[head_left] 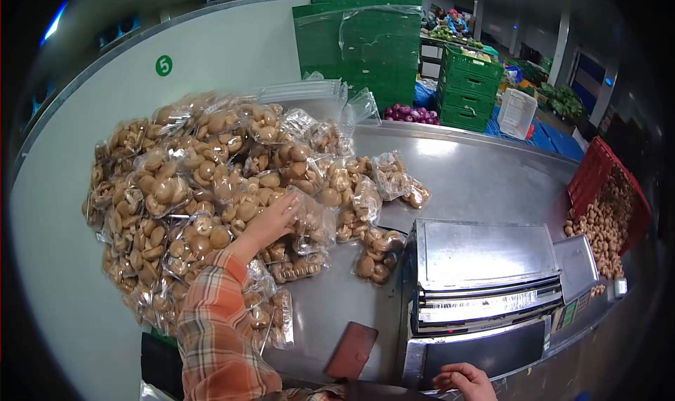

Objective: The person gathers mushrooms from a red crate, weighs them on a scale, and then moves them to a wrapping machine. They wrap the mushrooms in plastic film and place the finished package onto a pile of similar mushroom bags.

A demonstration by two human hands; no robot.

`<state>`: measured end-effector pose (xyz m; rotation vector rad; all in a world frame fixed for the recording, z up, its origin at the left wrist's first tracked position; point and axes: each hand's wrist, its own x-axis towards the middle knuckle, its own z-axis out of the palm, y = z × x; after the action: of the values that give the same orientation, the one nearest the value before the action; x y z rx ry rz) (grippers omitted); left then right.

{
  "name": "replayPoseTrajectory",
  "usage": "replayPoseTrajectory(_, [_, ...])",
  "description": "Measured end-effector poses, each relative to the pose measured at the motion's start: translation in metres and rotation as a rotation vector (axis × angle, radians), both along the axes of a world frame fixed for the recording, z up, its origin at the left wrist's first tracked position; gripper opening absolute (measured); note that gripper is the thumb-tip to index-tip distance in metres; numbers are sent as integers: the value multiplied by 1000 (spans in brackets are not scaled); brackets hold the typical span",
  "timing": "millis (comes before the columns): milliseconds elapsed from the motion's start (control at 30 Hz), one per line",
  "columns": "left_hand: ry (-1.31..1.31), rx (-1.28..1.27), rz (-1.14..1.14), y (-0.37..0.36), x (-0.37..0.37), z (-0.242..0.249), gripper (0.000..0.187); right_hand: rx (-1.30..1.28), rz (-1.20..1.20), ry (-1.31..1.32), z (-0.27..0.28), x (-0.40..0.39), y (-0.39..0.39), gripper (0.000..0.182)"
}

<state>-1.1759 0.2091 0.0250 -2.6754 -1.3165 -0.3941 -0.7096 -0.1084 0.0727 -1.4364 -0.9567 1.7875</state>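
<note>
My left hand (pixel 271 219), in an orange plaid sleeve, reaches over a heap of clear plastic packs of brown mushrooms (pixel 162 190). Its fingers are closed on one plastic pack of mushrooms (pixel 313 221) at the heap's right side; part of the grip is hidden. At the bottom edge, my right hand (pixel 465 382) has loosely curled fingers held apart, with nothing in them. It is just in front of the metal wrapping machine (pixel 485 257). A single mushroom pack (pixel 380 255) lies on the steel table left of the machine.
A reddish-brown wallet-like case (pixel 351 350) lies on the steel table (pixel 436 162) near its front edge. At right, a tipped red crate (pixel 589 176) spills small brown mushrooms (pixel 601 232). Beyond the table are green crates (pixel 380 56), red onions (pixel 411 114) and a white crate (pixel 517 112).
</note>
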Motion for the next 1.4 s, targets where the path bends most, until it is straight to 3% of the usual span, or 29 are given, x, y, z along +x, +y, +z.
replayPoseTrajectory(67, [-48,3,110,-6,4,8,66,-16,7,30,-6,-5,10,29])
replayPoseTrajectory(167, [232,209,109,-2,19,20,59,-38,66,3,-1,-15,25,28])
replayPoseTrajectory(267, [540,296,-165,16,20,-4,58,-63,78,5,-6,-17,30,28])
replayPoseTrajectory(367, [497,275,-151,40,15,-15,51,-78,60,10,-12,-18,28,28])
replayPoseTrajectory(467, [85,211,-174,51,17,-5,48,-67,39,28,-15,-18,28,29])
replayPoseTrajectory(500, [-246,49,-158,56,22,6,45,-66,31,30,-15,-18,28,29])
replayPoseTrajectory(600, [-647,103,358,37,28,60,41,-79,11,28,-19,-17,28,29])
replayPoseTrajectory(667, [-1010,451,458,67,1,63,54,-96,-4,22,-20,-16,28,29])
replayPoseTrajectory(733, [-1358,427,550,93,-38,79,63,-84,5,4,-21,-15,27,29])
replayPoseTrajectory(800, [-1601,152,733,107,-60,80,74,-72,15,-5,-22,-13,26,29])
replayPoseTrajectory(867, [-1311,343,902,113,-69,80,83,-56,22,-1,-23,-13,25,29])
replayPoseTrajectory(933, [-1179,490,911,92,-39,89,85,-58,11,6,-27,-13,23,28])
replayPoseTrajectory(967, [-901,657,907,88,-29,90,80,-59,3,9,-29,-13,22,28])
replayPoseTrajectory(1067, [-39,838,883,90,-29,97,73,-52,-5,39,-37,-8,13,29])
replayPoseTrajectory(1133, [86,496,845,106,-81,59,64,-103,-11,33,-38,-9,7,28])
replayPoseTrajectory(1167, [-45,264,854,92,-79,65,60,-118,-36,23,-35,-5,4,28])
replayPoseTrajectory(1200, [-33,296,716,85,-87,61,61,-116,-49,5,-29,-1,1,28])
replayPoseTrajectory(1233, [-10,440,700,106,-121,25,65,-120,-62,-8,-24,-1,-2,27])
replayPoseTrajectory(1300, [14,235,750,69,-75,69,68,-124,-126,33,-33,2,-14,26])
replayPoseTrajectory(1333, [-10,246,671,75,-92,62,71,-107,-145,57,-39,6,-18,26])
replayPoseTrajectory(1400, [36,169,729,78,-92,71,69,-78,-145,111,-47,11,-24,27])
